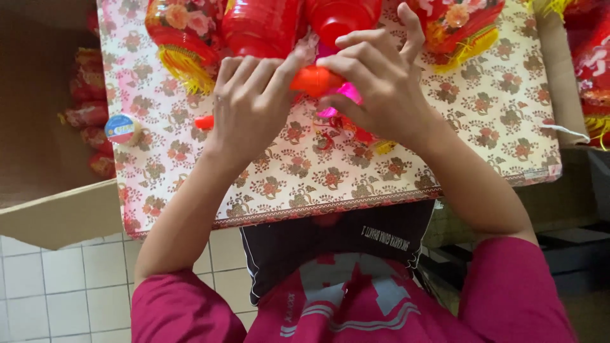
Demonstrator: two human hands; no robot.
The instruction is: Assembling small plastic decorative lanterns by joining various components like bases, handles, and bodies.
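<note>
I see both hands meet over the far middle of the counter (305,184), which wears a floral cloth. My left hand (251,105) and right hand (381,82) each have their grip pinching the orange plastic piece (316,80) between fingertips. Red lanterns (260,25) lie just beyond. A small round tape roll (122,129) sits at the left edge.

Can't really see most of the orange piece (314,80), both hands cover it. The 2 red lanterns (262,25) get chopped off by the top edge, and the pink bit (349,94) underneath is too blurry to make out.
</note>
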